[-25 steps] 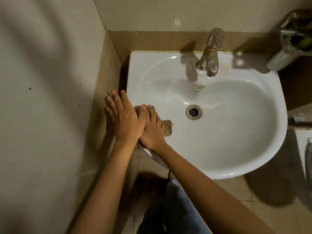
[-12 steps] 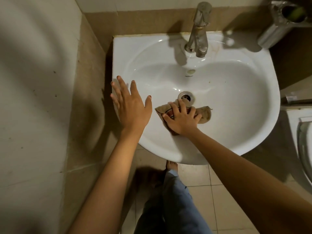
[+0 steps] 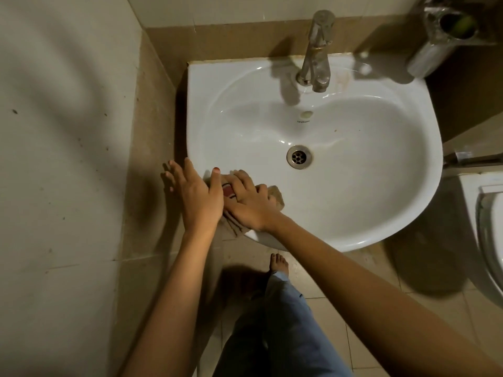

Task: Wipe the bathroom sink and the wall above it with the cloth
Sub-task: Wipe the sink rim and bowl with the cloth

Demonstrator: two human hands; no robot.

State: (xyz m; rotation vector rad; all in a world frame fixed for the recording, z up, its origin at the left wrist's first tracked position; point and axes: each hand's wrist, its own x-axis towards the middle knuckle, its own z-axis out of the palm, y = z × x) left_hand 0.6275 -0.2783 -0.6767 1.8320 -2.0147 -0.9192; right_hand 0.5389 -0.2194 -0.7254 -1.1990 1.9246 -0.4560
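Observation:
The white sink [image 3: 362, 202] hangs in the corner, seen from above, with its drain [image 3: 298, 157] in the middle of the bowl. A crumpled beige cloth [image 3: 276, 196] with a red mark lies on the sink's front left rim. My right hand [image 3: 249, 206] lies on top of it, fingers bent over the bunched fabric and pressing it to the rim. My left hand [image 3: 200, 198] rests beside it on the sink's left edge, fingers straight and spread, thumb touching the cloth. The wall above the sink [image 3: 239, 9] is pale tile over a tan band.
A metal faucet [image 3: 317, 50] stands at the back of the sink. A shiny metal holder [image 3: 441, 34] is mounted at the top right. A toilet [image 3: 490, 229] is close on the right. The left wall [image 3: 54, 131] is near. My bare foot [image 3: 278, 263] is under the sink.
My right hand has drawn the cloth from beside the drain back to the front left rim. My left hand has slid down the left edge toward me, now touching the right hand.

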